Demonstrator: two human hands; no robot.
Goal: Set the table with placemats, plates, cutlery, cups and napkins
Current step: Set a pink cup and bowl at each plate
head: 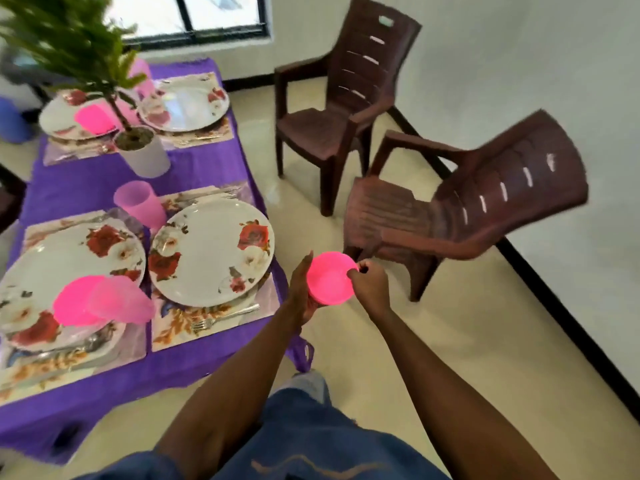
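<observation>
Both my hands hold a bright pink cup (329,278) in the air just off the table's right edge. My left hand (302,289) wraps its side from the left, and my right hand (370,284) pinches its rim. On the purple tablecloth (86,188) lie several floral placemats with white flowered plates on them. The near right plate (211,247) is bare, with a fork (225,315) in front of it. A pink cup (104,299) lies on its side on the near left plate (52,271). A pale pink cup (140,204) stands upright behind the plates.
A potted plant in a white pot (143,154) stands mid-table. Two more plates sit at the far end, one (74,114) with a pink cup on it. Two brown plastic chairs (450,216) stand on the tiled floor to the right, near the wall.
</observation>
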